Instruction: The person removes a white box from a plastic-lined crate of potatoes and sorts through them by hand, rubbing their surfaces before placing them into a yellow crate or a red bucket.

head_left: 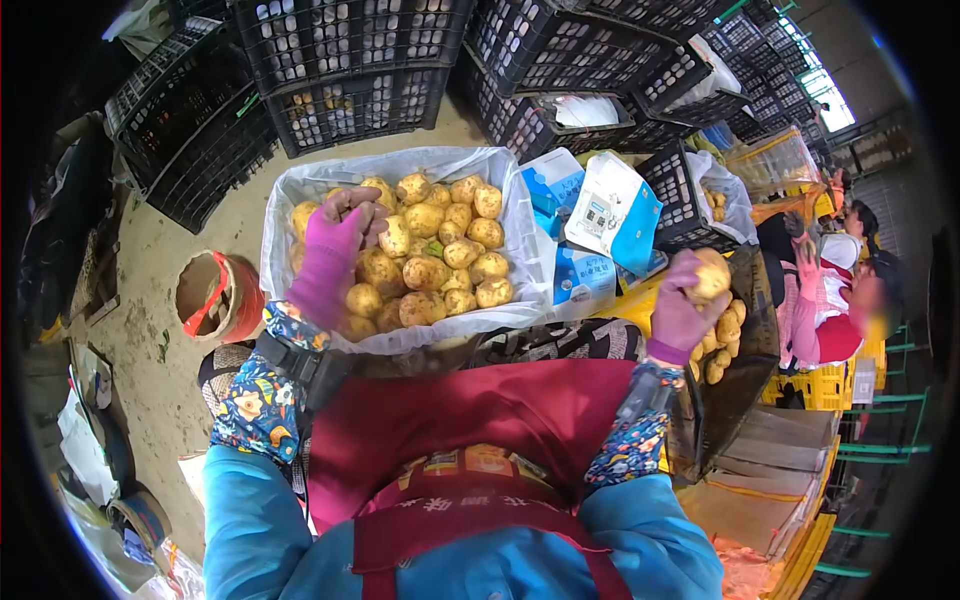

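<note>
My left hand (pixel 342 240), in a purple glove, is over the left part of a crate lined with white plastic (pixel 527 250). Its fingers are bent above the potatoes (pixel 425 272); whether they touch or grip one is hidden. On the right, my right hand (pixel 688 308), also gloved in purple, holds a single potato (pixel 712 274) between thumb and fingers. Below that hand, more potatoes (pixel 722 340) lie in a dark container (pixel 735 415).
Blue and white boxes (pixel 610 215) stand right of the lined crate. Black crates (pixel 350 45) are stacked behind. A red bucket (pixel 240 300) sits at left. Co-workers (pixel 835 300) are at far right, near yellow crates (pixel 820 388).
</note>
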A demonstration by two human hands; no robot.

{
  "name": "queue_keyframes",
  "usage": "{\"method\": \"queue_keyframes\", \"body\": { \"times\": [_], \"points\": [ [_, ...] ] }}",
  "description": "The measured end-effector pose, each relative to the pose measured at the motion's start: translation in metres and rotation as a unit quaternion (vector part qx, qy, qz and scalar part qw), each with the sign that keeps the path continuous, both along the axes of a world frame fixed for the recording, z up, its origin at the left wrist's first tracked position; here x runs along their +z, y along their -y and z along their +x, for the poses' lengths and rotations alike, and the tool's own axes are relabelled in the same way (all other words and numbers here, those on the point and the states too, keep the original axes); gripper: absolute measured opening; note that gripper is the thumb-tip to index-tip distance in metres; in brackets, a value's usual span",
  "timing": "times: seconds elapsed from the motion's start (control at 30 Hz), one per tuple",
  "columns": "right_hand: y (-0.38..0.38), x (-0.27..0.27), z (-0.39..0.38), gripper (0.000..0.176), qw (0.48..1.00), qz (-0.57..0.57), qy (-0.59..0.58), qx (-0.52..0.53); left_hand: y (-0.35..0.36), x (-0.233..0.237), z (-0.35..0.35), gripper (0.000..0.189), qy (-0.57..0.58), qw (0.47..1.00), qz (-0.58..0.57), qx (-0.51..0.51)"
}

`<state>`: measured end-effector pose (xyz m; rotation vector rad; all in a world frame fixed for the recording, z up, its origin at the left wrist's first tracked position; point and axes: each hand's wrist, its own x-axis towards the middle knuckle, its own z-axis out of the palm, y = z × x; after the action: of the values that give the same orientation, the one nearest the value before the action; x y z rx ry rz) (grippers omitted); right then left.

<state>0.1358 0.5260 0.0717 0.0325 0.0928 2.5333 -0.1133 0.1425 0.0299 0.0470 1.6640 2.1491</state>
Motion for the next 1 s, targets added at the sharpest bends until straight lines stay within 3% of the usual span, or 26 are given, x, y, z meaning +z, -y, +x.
{"method": "queue_keyframes", "body": {
  "times": [0.03,0.13,0.17,0.23,0.27,0.3,0.33,0.4,0.47,0.5,0.6,0.63,0.73,0.77,0.87,0.9,1.0],
  "points": [
    [-0.028,-0.003,0.020,0.076,0.999,0.011,-0.005,-0.043,0.001,-0.001,-0.001,0.029,0.000,1.000,0.000,-0.009],
    [-0.033,0.001,0.015,0.062,0.972,0.162,0.147,-0.089,-0.005,0.005,0.006,0.033,-0.016,1.000,-0.024,0.003],
    [-0.028,-0.012,-0.003,0.057,0.925,0.272,0.246,-0.098,-0.006,0.006,0.007,0.035,-0.009,1.000,-0.014,-0.009],
    [0.030,-0.016,-0.063,0.046,0.822,0.353,0.445,-0.036,-0.003,0.006,0.007,0.037,0.006,0.999,0.000,-0.035],
    [0.047,-0.035,-0.084,0.047,0.740,0.493,0.451,0.082,-0.002,0.005,0.007,0.039,0.009,0.999,-0.001,-0.039],
    [0.070,-0.042,-0.110,0.050,0.632,0.582,0.482,0.171,-0.002,0.004,0.006,0.040,0.013,0.999,-0.002,-0.044],
    [0.086,-0.063,-0.135,0.053,0.508,0.701,0.442,0.235,-0.002,0.003,0.004,0.041,0.014,0.999,-0.001,-0.048],
    [0.097,-0.142,-0.175,0.058,0.290,0.861,0.367,0.201,0.000,0.010,0.005,0.043,0.022,0.999,-0.019,-0.046],
    [0.122,-0.150,-0.205,0.060,0.178,0.836,0.403,0.328,0.001,0.009,0.006,0.045,0.025,0.998,-0.029,-0.048],
    [0.122,-0.178,-0.212,0.062,0.108,0.874,0.364,0.302,0.002,0.007,0.005,0.045,0.023,0.998,-0.031,-0.051],
    [0.124,-0.179,-0.215,0.058,0.102,0.871,0.355,0.323,0.001,0.003,0.004,0.045,0.031,0.997,-0.038,-0.061],
    [0.118,-0.182,-0.211,0.054,0.144,0.877,0.341,0.307,-0.001,0.001,0.004,0.045,0.035,0.996,-0.039,-0.066],
    [0.116,-0.160,-0.190,0.050,0.393,0.745,0.407,0.353,-0.008,-0.005,0.010,0.043,0.063,0.993,-0.049,-0.092],
    [0.121,-0.161,-0.180,0.054,0.459,0.812,0.297,0.201,-0.011,-0.013,0.009,0.051,0.091,0.988,-0.056,-0.111],
    [0.159,-0.085,-0.159,0.068,0.432,0.878,0.204,0.033,-0.021,-0.004,0.031,0.059,0.157,0.976,-0.041,-0.148],
    [0.169,-0.074,-0.152,0.072,0.435,0.875,0.212,0.020,-0.021,-0.016,0.031,0.065,0.171,0.969,-0.002,-0.176],
    [0.185,-0.058,-0.147,0.083,0.434,0.869,0.235,-0.020,-0.024,-0.014,0.030,0.064,0.074,0.979,0.053,-0.182]
  ]
}}
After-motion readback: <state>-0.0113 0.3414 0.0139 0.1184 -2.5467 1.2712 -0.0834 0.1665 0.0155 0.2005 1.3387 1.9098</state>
